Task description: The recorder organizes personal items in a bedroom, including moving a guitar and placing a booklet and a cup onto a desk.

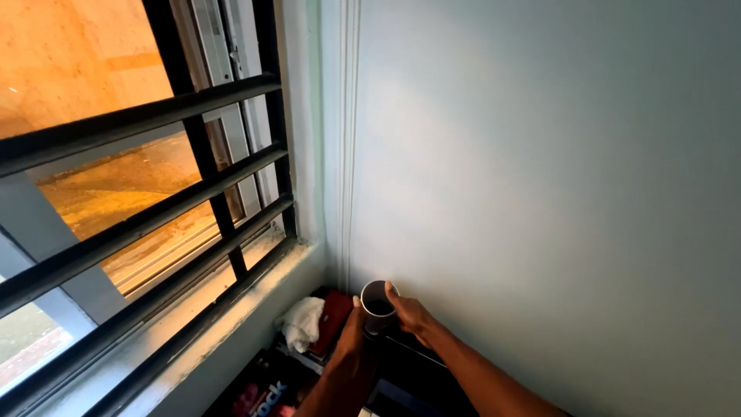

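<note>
Just one cup [378, 303] between two hands: left hand [353, 328], right hand [411, 315].

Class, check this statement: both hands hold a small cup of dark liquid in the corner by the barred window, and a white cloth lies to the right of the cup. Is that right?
Not quite. The head view shows the white cloth lying to the left of the cup, toward the barred window. The rest stands: the left hand and right hand hold the small cup of dark liquid in the corner.

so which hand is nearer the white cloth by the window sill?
Left. The left hand grips the near-left side of the small cup, just right of the white cloth. The right hand is on the cup's far-right side, further from the cloth.
</note>
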